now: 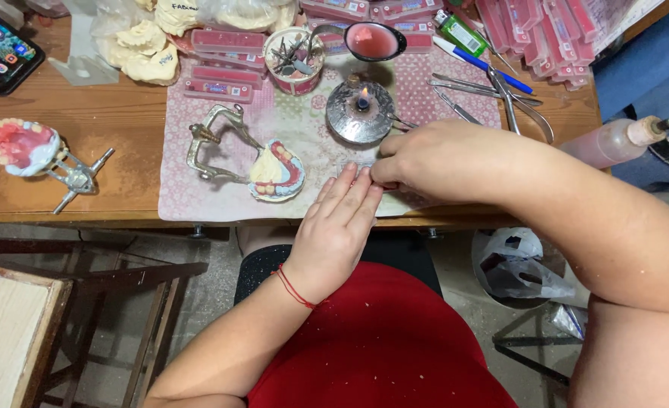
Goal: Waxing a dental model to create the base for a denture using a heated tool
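Observation:
My left hand [338, 221] lies flat, fingers together, on the front edge of the pink patterned cloth [198, 189]. My right hand [432, 160] is curled just right of it, its fingertips pinching something small and reddish against the left fingertips; what it is stays hidden. To the left on the cloth stands a metal articulator [212, 143] holding a plaster cast with pink wax and a row of teeth [276, 172]. A small metal burner [359, 112] with a lit flame stands just behind my hands.
Behind: a cup of tools [293, 59], a ladle of pink wax [372, 41], pink tooth-card boxes [221, 75], plaster casts [149, 49], tweezers [493, 89], a green lighter [461, 32]. A second denture model [24, 147] and a phone [2, 47] lie left; a squeeze bottle [614, 140] right.

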